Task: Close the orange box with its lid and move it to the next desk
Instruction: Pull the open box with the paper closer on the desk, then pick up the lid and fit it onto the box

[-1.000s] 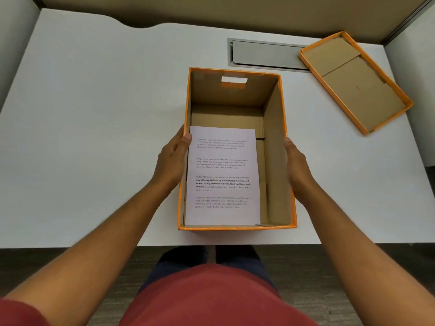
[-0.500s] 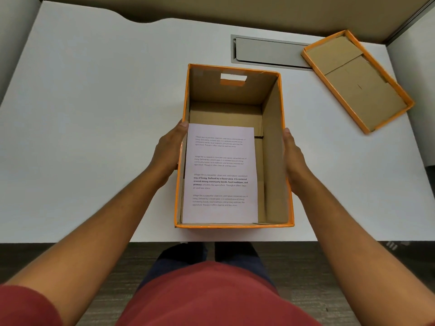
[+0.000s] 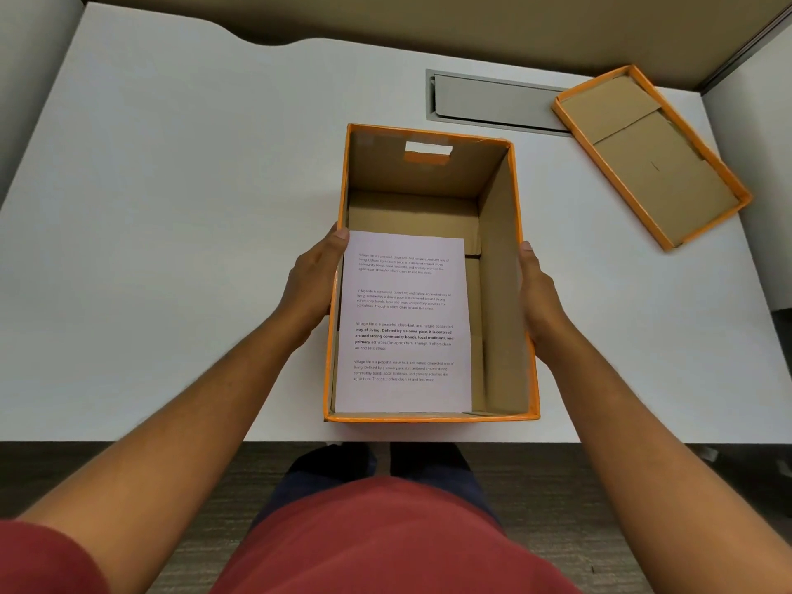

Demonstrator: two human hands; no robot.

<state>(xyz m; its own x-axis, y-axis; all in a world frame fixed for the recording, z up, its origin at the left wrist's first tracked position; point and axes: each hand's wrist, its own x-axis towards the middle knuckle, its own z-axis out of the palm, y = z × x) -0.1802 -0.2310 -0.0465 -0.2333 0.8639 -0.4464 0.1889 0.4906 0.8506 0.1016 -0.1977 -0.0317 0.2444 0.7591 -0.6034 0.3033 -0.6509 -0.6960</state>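
The orange box [image 3: 501,267] stands open-topped at the near edge of the white desk [image 3: 171,229], with a handle slot in its far wall. A printed sheet of paper [image 3: 405,323] lies flat on its bottom, toward the left. My left hand [image 3: 313,280] presses flat against the box's left outer wall, thumb tip at the rim. My right hand [image 3: 538,293] presses against the right outer wall. The orange lid [image 3: 651,158] lies upside down, brown inside facing up, at the desk's far right, apart from the box.
A grey cable flap [image 3: 493,100] is set into the desk behind the box. Partition walls rise at the far side, left [image 3: 30,79] and right [image 3: 763,186]. Dark carpet floor [image 3: 128,465] lies below the desk's near edge.
The box and both hands have stayed almost in place; the box has shifted very slightly on the desk and the view has tilted a little. The lid has not moved.
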